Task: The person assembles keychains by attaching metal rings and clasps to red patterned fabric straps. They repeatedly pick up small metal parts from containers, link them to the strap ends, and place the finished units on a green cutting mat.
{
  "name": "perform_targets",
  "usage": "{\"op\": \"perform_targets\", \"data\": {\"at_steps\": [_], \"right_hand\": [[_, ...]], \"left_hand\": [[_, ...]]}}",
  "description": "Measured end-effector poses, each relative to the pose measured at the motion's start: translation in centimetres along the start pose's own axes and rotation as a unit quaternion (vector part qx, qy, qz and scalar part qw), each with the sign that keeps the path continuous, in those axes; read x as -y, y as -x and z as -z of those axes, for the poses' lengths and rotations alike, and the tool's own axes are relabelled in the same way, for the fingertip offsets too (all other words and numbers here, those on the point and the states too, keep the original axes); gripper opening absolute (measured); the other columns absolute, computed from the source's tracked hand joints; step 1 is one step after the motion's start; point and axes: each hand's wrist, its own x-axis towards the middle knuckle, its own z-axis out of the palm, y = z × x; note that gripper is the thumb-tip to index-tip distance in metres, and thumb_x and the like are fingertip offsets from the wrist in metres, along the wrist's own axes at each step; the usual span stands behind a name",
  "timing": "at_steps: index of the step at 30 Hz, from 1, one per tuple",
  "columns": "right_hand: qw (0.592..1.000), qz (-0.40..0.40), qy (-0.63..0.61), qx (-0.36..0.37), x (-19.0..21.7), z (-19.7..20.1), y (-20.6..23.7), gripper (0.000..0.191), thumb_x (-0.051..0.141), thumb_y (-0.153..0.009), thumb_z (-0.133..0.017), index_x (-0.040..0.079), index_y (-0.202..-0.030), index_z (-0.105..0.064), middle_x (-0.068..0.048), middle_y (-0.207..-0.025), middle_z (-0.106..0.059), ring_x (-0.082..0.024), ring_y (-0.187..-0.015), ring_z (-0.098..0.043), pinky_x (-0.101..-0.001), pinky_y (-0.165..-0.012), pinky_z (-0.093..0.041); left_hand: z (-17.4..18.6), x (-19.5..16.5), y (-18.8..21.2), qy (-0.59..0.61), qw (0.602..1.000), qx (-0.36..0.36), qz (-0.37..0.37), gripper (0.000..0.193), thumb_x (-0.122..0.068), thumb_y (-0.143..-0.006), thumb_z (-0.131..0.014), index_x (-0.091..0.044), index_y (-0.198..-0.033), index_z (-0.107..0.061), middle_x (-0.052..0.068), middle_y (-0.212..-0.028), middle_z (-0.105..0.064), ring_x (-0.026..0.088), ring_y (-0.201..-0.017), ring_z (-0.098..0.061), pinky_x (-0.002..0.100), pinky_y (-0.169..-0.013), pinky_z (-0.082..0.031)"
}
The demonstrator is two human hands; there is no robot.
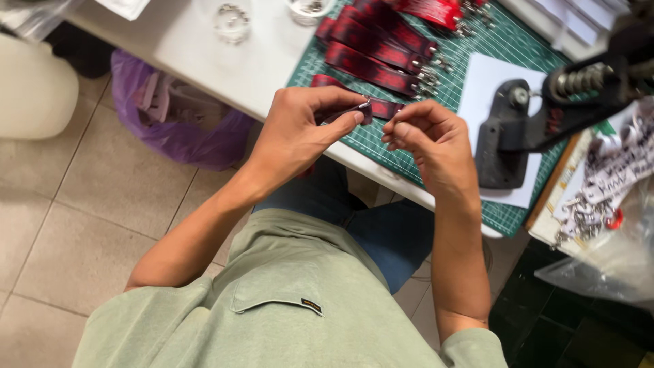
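Green cutting mat point(518, 48), hand press point(524, 129) (right side), red straps point(375, 48)

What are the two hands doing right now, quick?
Left hand: closed, pinching the folded end of a dark red strap between thumb and fingers.
Right hand: fingers curled together at the strap's end; whether it grips anything cannot be told.

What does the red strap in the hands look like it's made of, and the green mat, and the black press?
Red strap: woven fabric, soft fold, matte. Green mat: likely rubbery plastic, matte, printed grid. Black press: apparently painted metal, bare steel spring.
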Motion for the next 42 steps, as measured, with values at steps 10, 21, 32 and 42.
{"op": "perform_targets", "data": {"at_steps": [10, 21, 32, 42], "right_hand": [[0.998, 0.035, 0.028, -0.044, -1.6, 1.3, 2.2, 0.018, -0.002, -0.091, -0.078, 0.003, -0.106, -0.068, -0.005, -0.100, -0.073, -0.010, -0.093, -0.070, -0.0252, -0.085, -0.059], [0.997, 0.049, -0.003, -0.061, -3.2, 1.3, 1.2, 0.016, 0.003, -0.093, -0.076, -0.003, -0.108, -0.073, -0.013, -0.097, -0.077, -0.018, -0.088, -0.077, -0.0313, -0.084, -0.065], [0.984, 0.144, 0.077, -0.075, -4.4, 0.6, 1.1, 0.010, -0.002, -0.095, -0.077, 0.000, -0.105, -0.075, -0.005, -0.107, -0.070, -0.009, -0.097, -0.068, -0.0223, -0.087, -0.058], [0.982, 0.138, 0.092, -0.092, -4.0, -0.2, 1.1, 0.022, 0.003, -0.097, -0.076, 0.004, -0.117, -0.069, -0.003, -0.105, -0.072, -0.008, -0.097, -0.070, -0.0207, -0.088, -0.059]], "left_hand": [[-3.7, -1.6, -1.5, -0.061, 0.991, 0.042, 0.114, 0.024, -0.016, -0.090, -0.071, -0.007, -0.112, -0.077, 0.009, -0.076, -0.078, 0.012, -0.045, -0.059, 0.028, -0.043, -0.045], [-4.5, 0.7, -1.1, -0.059, 0.998, 0.000, 0.012, 0.022, -0.012, -0.091, -0.076, -0.002, -0.110, -0.077, 0.010, -0.090, -0.081, 0.009, -0.075, -0.075, 0.023, -0.067, -0.058], [-5.0, 1.0, -0.9, -0.056, 0.998, -0.011, -0.006, 0.020, -0.013, -0.093, -0.076, -0.002, -0.109, -0.077, 0.010, -0.090, -0.081, 0.009, -0.074, -0.074, 0.023, -0.066, -0.057], [-5.4, 1.9, -0.6, -0.068, 0.996, -0.021, -0.056, 0.019, -0.011, -0.095, -0.075, -0.002, -0.112, -0.076, 0.011, -0.097, -0.080, 0.013, -0.081, -0.079, 0.023, -0.069, -0.060]]}}
